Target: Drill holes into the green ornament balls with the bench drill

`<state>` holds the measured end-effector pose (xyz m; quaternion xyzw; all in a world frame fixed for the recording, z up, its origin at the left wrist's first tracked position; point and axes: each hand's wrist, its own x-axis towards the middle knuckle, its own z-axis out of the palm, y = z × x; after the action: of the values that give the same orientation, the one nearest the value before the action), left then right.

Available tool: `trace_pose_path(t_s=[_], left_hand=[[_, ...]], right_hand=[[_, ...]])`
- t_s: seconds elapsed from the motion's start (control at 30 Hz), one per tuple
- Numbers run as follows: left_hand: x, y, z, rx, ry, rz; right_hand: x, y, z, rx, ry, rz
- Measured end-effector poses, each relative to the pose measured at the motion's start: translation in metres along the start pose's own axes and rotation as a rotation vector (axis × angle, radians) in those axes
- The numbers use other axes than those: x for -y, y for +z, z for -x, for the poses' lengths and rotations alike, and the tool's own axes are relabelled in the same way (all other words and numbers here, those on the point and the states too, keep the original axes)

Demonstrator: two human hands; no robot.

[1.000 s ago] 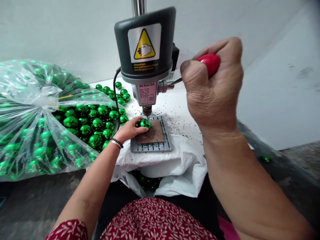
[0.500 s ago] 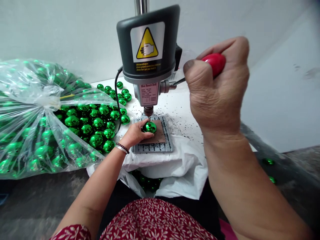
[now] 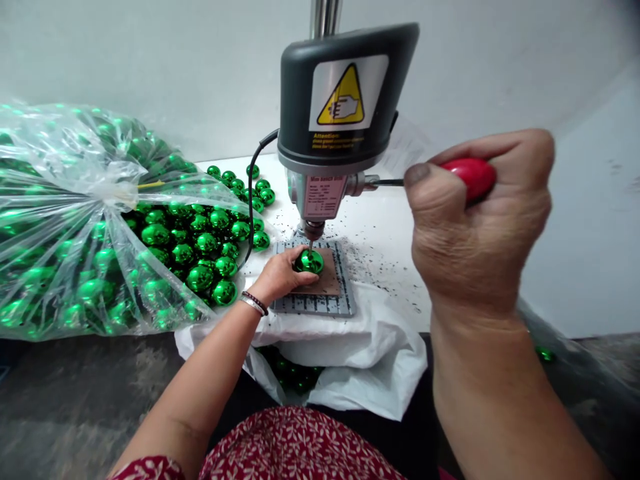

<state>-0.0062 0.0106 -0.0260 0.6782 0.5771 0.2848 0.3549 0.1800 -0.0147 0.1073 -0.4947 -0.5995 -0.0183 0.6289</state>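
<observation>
Beneath a mini bench drill [image 3: 345, 100], my left hand [image 3: 281, 275] pinches a shiny green ball [image 3: 311, 262] between thumb and fingers. The ball rests on a brown board [image 3: 331, 277] over the drill's grey slotted base [image 3: 345, 308]. Above it points the drill bit [image 3: 311, 244], its tip at the top of the ball; I cannot tell how deep it reaches. My right hand [image 3: 480, 220] is closed round the red knob [image 3: 470, 180] of the drill's lever, whose dark rod runs to the drill's right side.
A clear plastic bag [image 3: 105, 193] bulging with green balls lies on the left. Several loose balls [image 3: 260, 193] sit beside the black cord [image 3: 251, 200]. Dark shavings dot the white table [image 3: 385, 267]. A white sack [image 3: 370, 373] holding green balls hangs at the front edge.
My view has shifted, so the drill appears further right. The lever and my right hand have come lower relative to the drill. My left hand still holds the ball under the bit.
</observation>
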Motion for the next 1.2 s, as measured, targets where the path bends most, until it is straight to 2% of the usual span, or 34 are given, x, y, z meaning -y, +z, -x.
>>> trace_pose_path(t_s=[0.3,0.7,1.03,1.13,1.2], left_hand=[[0.004,-0.002,-0.001,0.042,0.037,0.042],[0.007,0.001,-0.001,0.024,0.052,0.062],[0.004,0.0,0.0,0.015,0.078,0.035],[0.001,0.0,0.001,0.005,0.046,0.054],[-0.001,0.001,0.002,0.0,0.031,0.056]], right_hand=[[-0.006,0.001,0.008,-0.033,-0.118,0.04],[-0.025,0.011,0.04,-0.16,-0.114,-0.018],[-0.039,0.021,0.062,-0.174,-0.161,-0.049],[-0.038,0.021,0.058,-0.183,-0.188,-0.07],[-0.029,0.018,0.042,-0.2,-0.179,-0.073]])
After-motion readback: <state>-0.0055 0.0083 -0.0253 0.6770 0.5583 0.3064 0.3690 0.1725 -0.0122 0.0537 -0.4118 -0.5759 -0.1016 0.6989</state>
